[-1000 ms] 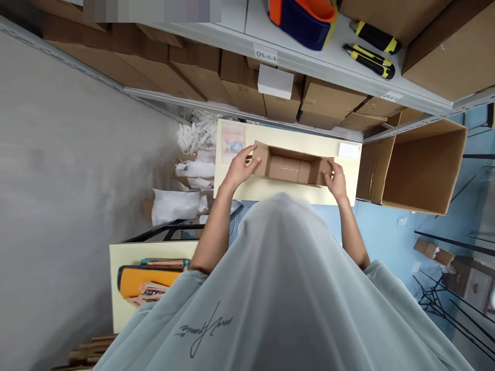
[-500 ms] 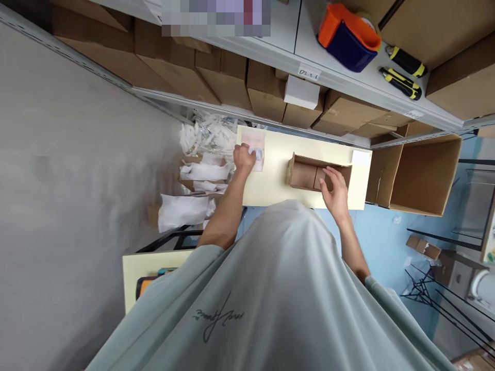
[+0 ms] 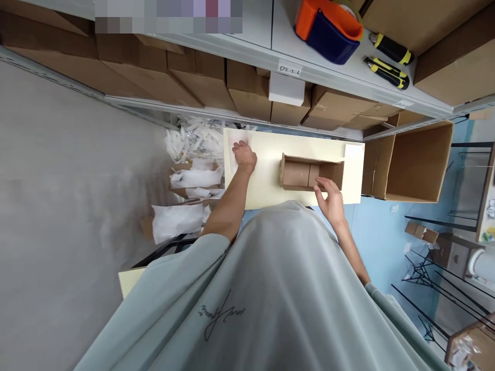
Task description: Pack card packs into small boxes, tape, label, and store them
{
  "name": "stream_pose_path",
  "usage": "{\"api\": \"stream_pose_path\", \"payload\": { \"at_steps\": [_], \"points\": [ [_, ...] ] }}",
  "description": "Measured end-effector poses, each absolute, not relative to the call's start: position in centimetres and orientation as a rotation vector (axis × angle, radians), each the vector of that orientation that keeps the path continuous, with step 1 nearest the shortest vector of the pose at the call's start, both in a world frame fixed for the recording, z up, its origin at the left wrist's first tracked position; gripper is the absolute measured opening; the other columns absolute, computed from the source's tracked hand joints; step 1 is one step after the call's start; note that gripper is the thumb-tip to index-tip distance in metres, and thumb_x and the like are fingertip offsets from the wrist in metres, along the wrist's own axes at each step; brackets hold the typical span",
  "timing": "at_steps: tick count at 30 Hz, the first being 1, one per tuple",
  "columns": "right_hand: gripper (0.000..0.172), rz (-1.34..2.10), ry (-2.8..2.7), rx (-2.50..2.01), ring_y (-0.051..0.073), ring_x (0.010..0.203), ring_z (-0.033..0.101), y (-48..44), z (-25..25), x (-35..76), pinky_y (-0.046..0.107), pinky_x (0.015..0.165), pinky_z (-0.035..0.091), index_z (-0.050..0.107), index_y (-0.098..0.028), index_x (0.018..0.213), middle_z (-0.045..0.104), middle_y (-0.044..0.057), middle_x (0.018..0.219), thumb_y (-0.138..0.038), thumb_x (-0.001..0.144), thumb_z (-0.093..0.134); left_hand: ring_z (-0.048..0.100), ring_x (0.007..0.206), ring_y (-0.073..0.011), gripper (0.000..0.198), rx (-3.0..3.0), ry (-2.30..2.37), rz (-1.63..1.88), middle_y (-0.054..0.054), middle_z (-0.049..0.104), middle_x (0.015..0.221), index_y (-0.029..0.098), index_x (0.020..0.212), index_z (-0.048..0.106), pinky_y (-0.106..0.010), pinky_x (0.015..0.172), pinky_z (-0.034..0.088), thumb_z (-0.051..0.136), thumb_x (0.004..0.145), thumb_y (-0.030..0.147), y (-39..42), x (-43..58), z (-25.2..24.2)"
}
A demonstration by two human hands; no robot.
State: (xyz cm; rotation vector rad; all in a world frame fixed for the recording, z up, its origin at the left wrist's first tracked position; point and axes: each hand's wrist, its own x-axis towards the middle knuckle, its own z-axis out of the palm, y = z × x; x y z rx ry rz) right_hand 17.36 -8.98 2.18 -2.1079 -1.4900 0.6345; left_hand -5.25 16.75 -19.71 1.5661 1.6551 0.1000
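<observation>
At the left end of the cream tabletop point(image 3: 265, 178), my left hand point(image 3: 245, 155) is over a pale pinkish sheet or flat bag point(image 3: 234, 136). Its fingers are loosely bent and apart, with nothing visible in them; the palm side is hidden. My right hand point(image 3: 331, 201) is at the near long side of an open cardboard box point(image 3: 296, 174). Thumb and fingers are spread there, the fingertips at or just over the box's rim. Inside the box, a brown cardboard inner piece or flap shows; no other contents can be made out.
Above the table runs a grey shelf point(image 3: 247, 49) with cardboard boxes, an orange-and-blue tape dispenser point(image 3: 328, 32) and two utility knives point(image 3: 386, 72). A large open carton point(image 3: 419, 162) stands right. White plastic packaging point(image 3: 197, 139) is heaped left, beside a grey wall point(image 3: 77, 206).
The view has shifted slightly. My left hand has turned and moved up over the pinkish sheet, its fingers looser. My right hand has drawn back a little toward the box's near rim.
</observation>
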Motion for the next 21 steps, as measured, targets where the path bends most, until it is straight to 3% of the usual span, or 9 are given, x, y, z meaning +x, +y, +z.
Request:
{"api": "stream_pose_path", "payload": {
  "at_steps": [2, 7, 10, 12, 16, 19, 21],
  "points": [
    [0.045, 0.658, -1.508, -2.073, 0.037, 0.136, 0.078, -9.0, 1.9, 18.3, 0.062, 0.119, 0.066, 0.081, -0.027, 0.138, 0.083, 0.016, 0.141, -0.057, 0.120, 0.052, 0.062, 0.152, -0.0642, 0.089, 1.469, 1.780, 0.091, -0.054, 0.059, 0.155, -0.016, 0.154, 0.058, -0.080, 0.128, 0.045, 0.080, 0.083, 0.032, 17.1, -5.9, -18.9],
    [0.046, 0.767, -1.476, -1.947, 0.036, 0.130, 0.080, -8.2, 0.9, 20.7, 0.058, 0.115, 0.068, 0.082, -0.024, 0.135, 0.084, 0.016, 0.137, -0.058, 0.119, 0.055, 0.075, 0.143, -0.0427, 0.054, 1.416, 1.969, 0.219, -0.030, 0.079, 0.141, 0.006, 0.147, 0.073, -0.059, 0.128, 0.055, 0.064, 0.097, 0.025, 15.6, -10.0, -15.1],
    [0.048, 0.865, -1.463, -1.889, 0.033, 0.123, 0.082, -7.4, 0.7, 21.6, 0.051, 0.102, 0.072, 0.082, -0.024, 0.136, 0.085, 0.016, 0.136, -0.059, 0.119, 0.054, 0.081, 0.126, -0.0332, 0.046, 1.501, 1.878, 0.519, -0.018, 0.083, 0.130, 0.014, 0.143, 0.073, -0.050, 0.118, 0.065, 0.060, 0.103, 0.032, 13.3, -11.9, -10.8],
    [0.047, 0.858, -1.497, -1.833, 0.032, 0.122, 0.082, -6.8, 1.3, 21.9, 0.050, 0.103, 0.073, 0.081, -0.025, 0.139, 0.084, 0.015, 0.137, -0.057, 0.120, 0.053, 0.082, 0.116, -0.0287, 0.043, 1.579, 1.673, 0.731, -0.013, 0.084, 0.123, 0.019, 0.142, 0.072, -0.042, 0.106, 0.070, 0.060, 0.106, 0.039, 11.4, -11.6, -6.9],
    [0.048, 0.688, -1.614, -1.721, 0.034, 0.145, 0.073, -6.1, 4.4, 22.6, 0.057, 0.121, 0.067, 0.069, -0.033, 0.161, 0.071, 0.012, 0.163, -0.054, 0.123, 0.050, 0.080, 0.112, -0.0265, 0.038, 1.848, 1.394, 0.647, -0.005, 0.083, 0.120, 0.025, 0.140, 0.074, -0.036, 0.102, 0.068, 0.062, 0.108, 0.040, 7.2, -7.3, 1.4],
    [0.050, 0.589, -1.737, -1.696, 0.034, 0.144, 0.073, -5.6, 6.4, 23.7, 0.054, 0.119, 0.068, 0.059, -0.038, 0.170, 0.055, 0.009, 0.180, -0.053, 0.124, 0.049, 0.078, 0.120, -0.0302, 0.038, 2.050, 1.186, 0.430, -0.006, 0.082, 0.127, 0.025, 0.140, 0.077, -0.041, 0.111, 0.064, 0.060, 0.107, 0.032, 4.8, -2.5, 4.9],
    [0.049, 0.567, -1.854, -1.708, 0.033, 0.142, 0.074, -5.3, 6.4, 24.9, 0.049, 0.117, 0.069, 0.058, -0.038, 0.171, 0.057, 0.007, 0.179, -0.050, 0.124, 0.050, 0.077, 0.123, -0.0317, 0.043, 2.140, 1.068, 0.319, -0.008, 0.078, 0.135, 0.026, 0.144, 0.077, -0.042, 0.112, 0.063, 0.057, 0.106, 0.025, 3.7, 0.2, 5.3]
  ]
}}
